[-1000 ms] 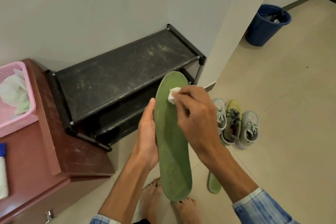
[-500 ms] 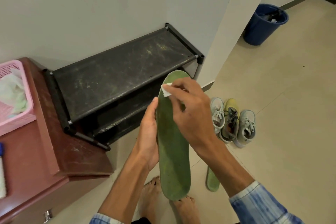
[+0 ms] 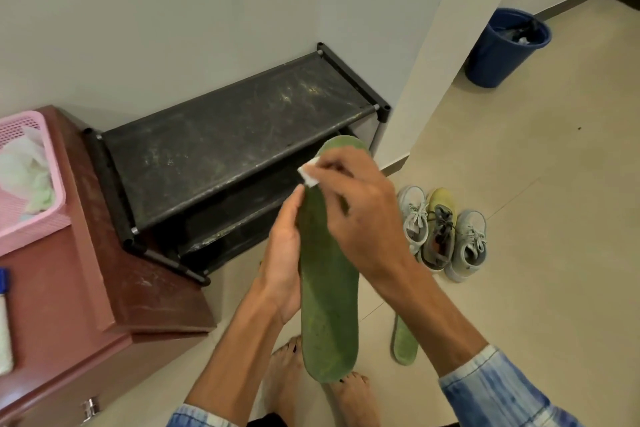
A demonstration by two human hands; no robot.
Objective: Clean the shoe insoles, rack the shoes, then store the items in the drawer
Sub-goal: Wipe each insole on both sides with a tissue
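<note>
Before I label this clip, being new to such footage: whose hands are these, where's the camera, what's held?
No machine here: a head-worn camera looks down at a person's bare hands. The left hand holds a green insole by its edge; the right hand pinches a small white wipe against its far end. On the floor lie a second insole and three shoes, beside a black shoe rack. A pink basket sits on a reddish cabinet; a blue bin stands farther off.
</note>
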